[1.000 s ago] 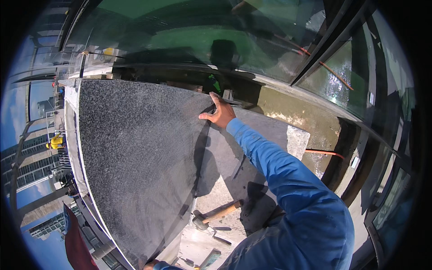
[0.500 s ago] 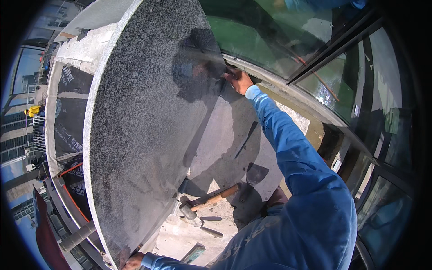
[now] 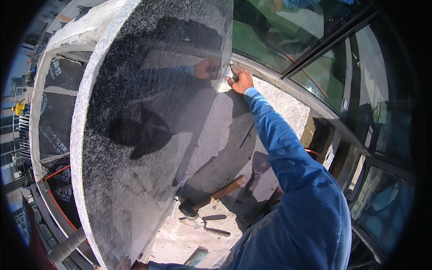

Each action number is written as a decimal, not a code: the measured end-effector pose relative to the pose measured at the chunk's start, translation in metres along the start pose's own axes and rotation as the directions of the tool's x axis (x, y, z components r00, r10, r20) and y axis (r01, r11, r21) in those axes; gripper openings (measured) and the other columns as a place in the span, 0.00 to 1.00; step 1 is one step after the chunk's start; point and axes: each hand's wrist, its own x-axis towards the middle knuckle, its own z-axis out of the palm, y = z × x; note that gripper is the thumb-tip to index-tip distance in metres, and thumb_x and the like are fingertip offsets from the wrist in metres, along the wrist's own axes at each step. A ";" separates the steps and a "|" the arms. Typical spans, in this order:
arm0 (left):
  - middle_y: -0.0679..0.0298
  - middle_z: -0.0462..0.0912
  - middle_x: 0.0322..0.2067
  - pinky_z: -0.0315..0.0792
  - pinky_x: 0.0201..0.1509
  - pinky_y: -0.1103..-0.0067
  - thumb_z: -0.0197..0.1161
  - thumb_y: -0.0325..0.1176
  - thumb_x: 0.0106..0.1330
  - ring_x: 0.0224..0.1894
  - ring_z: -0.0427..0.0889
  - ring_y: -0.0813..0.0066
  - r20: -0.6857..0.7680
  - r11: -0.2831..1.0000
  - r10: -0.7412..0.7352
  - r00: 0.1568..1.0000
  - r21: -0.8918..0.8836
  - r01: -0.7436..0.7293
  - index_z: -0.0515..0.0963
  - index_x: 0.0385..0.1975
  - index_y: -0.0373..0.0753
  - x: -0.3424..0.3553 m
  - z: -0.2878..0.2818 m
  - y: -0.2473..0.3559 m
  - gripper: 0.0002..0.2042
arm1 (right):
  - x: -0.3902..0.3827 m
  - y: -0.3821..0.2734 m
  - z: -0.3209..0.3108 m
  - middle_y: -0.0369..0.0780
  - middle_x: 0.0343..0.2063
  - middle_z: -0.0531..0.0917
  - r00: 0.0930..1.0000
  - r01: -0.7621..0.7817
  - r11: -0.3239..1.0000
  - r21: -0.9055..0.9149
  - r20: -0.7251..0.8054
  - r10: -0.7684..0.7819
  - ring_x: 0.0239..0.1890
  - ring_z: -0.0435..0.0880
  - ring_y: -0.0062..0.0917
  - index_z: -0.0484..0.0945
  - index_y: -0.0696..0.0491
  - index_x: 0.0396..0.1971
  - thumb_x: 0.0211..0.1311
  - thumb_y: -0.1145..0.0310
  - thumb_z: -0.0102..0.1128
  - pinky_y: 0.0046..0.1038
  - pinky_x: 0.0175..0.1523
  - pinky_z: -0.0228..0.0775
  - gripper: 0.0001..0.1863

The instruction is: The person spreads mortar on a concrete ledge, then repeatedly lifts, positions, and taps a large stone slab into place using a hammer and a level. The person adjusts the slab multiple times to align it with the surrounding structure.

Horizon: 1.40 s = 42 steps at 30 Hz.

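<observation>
A large polished grey speckled granite slab stands on edge across the left and middle, its pale cut edge facing left. My right hand reaches to the slab's far end beside the window sill. Its fingers are bent around a small dark piece that I cannot make out. The slab's shiny face mirrors this hand. At the bottom, my left hand is by the slab's near end, mostly cut off and its fingers hidden. On the floor lie a wooden-handled hammer, a trowel and a flat scraper.
Window glass in dark frames runs along the right. A pale stone ledge lies under it. Near me is a greenish bar. Left of the slab, a low wall carries black sheeting; farther off stands a person in yellow.
My right fingers have shifted off the slab's far edge and now curl around a small dark piece. My left hand has slipped mostly out of view. The whole view has shifted.
</observation>
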 end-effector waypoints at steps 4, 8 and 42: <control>0.41 0.76 0.55 0.75 0.57 0.59 0.37 0.59 0.76 0.53 0.78 0.48 0.035 1.000 0.012 0.999 -0.006 -0.012 0.72 0.54 0.22 -0.003 0.009 -0.001 0.37 | 0.001 0.007 0.002 0.45 0.63 0.76 0.999 0.045 0.998 0.038 -0.028 -0.044 0.67 0.70 0.43 0.76 0.55 0.61 0.56 0.49 0.69 0.40 0.72 0.55 0.36; 0.40 0.76 0.54 0.76 0.56 0.59 0.36 0.59 0.76 0.52 0.78 0.48 0.068 1.000 0.017 0.998 -0.008 -0.016 0.72 0.53 0.21 -0.007 0.016 -0.002 0.38 | 0.006 0.009 0.000 0.46 0.60 0.79 1.000 0.023 1.000 0.015 0.002 -0.023 0.65 0.72 0.43 0.76 0.53 0.61 0.54 0.47 0.72 0.37 0.71 0.60 0.37; 0.37 0.66 0.61 0.78 0.61 0.53 0.30 0.68 0.73 0.59 0.74 0.45 0.169 0.952 0.085 0.982 -0.304 -0.030 0.57 0.66 0.23 0.018 -0.018 0.039 0.45 | -0.175 -0.070 -0.040 0.54 0.62 0.70 0.942 0.268 0.939 0.217 0.143 -0.302 0.62 0.73 0.49 0.74 0.61 0.59 0.62 0.60 0.67 0.40 0.65 0.69 0.29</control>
